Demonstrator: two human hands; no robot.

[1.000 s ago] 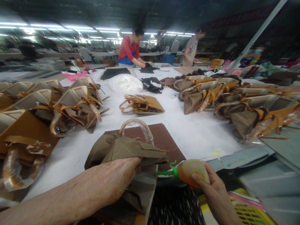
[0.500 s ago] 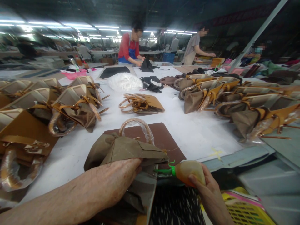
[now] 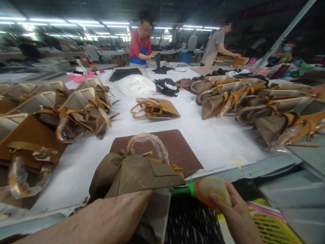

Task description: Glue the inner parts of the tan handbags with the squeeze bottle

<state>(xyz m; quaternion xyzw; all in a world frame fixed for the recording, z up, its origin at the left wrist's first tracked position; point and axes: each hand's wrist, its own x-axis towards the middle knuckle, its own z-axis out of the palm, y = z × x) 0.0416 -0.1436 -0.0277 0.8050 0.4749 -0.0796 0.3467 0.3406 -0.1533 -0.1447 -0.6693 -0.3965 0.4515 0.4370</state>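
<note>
A brown handbag turned lining-out (image 3: pixel 134 173) lies at the near edge of the white table (image 3: pixel 218 142), its plastic-wrapped handle (image 3: pixel 148 144) standing up over a dark brown mat (image 3: pixel 177 149). My left hand (image 3: pixel 132 206) reaches under the bag's lining flap; its fingertips are hidden there. My right hand (image 3: pixel 228 206) is closed round an orange squeeze bottle (image 3: pixel 210 191), and the bottle's green nozzle (image 3: pixel 181 189) points left against the flap's edge.
Rows of tan and brown handbags fill the left (image 3: pixel 81 112) and right (image 3: pixel 254 101) of the table, with one more in the middle (image 3: pixel 156 109). A yellow basket (image 3: pixel 274 230) sits at the lower right. A person in red (image 3: pixel 139 44) and others work at the far end.
The view has shifted, and the bag now sits nearer and higher in it. The bottle's nozzle has moved left until it meets the lining flap. The far workers have changed posture.
</note>
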